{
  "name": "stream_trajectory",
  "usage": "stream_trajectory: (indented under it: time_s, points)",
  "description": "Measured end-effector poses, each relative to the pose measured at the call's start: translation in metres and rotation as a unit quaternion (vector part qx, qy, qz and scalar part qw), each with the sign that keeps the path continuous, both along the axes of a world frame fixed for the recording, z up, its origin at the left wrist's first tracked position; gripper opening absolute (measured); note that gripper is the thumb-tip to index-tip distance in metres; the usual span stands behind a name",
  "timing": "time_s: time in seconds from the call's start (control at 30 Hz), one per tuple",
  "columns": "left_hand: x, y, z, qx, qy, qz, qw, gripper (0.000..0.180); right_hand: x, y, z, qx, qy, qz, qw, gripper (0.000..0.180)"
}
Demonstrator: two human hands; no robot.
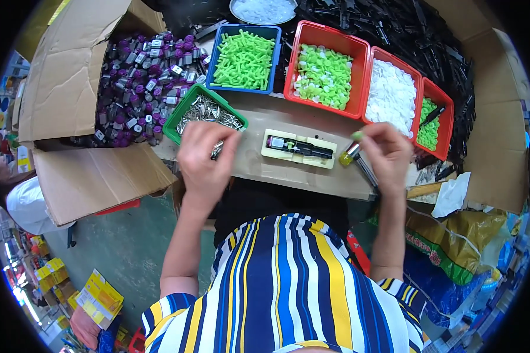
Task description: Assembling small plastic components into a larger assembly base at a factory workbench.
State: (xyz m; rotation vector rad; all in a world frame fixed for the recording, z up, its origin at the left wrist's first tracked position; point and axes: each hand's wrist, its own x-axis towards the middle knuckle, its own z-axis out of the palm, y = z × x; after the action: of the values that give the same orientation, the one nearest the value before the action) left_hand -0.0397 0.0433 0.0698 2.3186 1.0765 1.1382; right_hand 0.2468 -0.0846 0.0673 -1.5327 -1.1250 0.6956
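My left hand [207, 162] is closed, with small shiny metal pieces [217, 149] showing between the thumb and fingers. It is beside the green bin [172, 130] of silver metal pins. My right hand [387, 154] pinches a small light-green piece [357, 136] between thumb and fingertips. Just below those fingertips is a small yellow and silver cylinder [349, 155]; whether the hand touches it I cannot tell. Between my hands lies a cream holding block [271, 154]. Set in it is a slim black part [306, 147] with a grey and purple piece at its left end.
Behind stand a blue bin [214, 82] of green sticks and red bins [362, 44] of green and white pieces. An open cardboard box [65, 88] at left holds grey and purple parts. Black parts [406, 29] pile up at the back right. A person [27, 200] sits far left.
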Motion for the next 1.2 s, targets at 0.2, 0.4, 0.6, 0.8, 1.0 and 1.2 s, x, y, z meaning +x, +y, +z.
stream_trajectory:
  time_s: [0.2,0.4,0.6,0.8,1.0,1.2]
  points:
    - [0.040,-0.041,0.006,0.011,-0.065,-0.074,0.995,0.018,-0.070,0.017,-0.013,0.016,0.203,0.026,0.979,0.008]
    - [0.049,-0.049,0.002,0.047,-0.064,-0.080,0.994,0.021,-0.080,0.012,-0.009,0.000,0.261,0.027,0.965,0.012]
    - [0.053,-0.050,0.000,0.074,-0.055,-0.078,0.993,0.021,-0.082,0.007,-0.015,0.038,0.191,0.037,0.980,0.012]
    - [0.052,-0.052,-0.002,0.056,-0.063,-0.065,0.994,0.020,-0.086,0.010,-0.007,0.130,-0.080,0.000,0.988,0.013]
    - [0.049,-0.057,-0.007,-0.021,-0.095,-0.054,0.994,0.018,-0.092,0.008,-0.009,0.164,-0.101,-0.006,0.981,0.017]
    - [0.046,-0.057,-0.009,-0.111,-0.130,-0.080,0.982,0.019,-0.090,0.006,-0.008,0.153,-0.099,0.017,0.983,0.017]
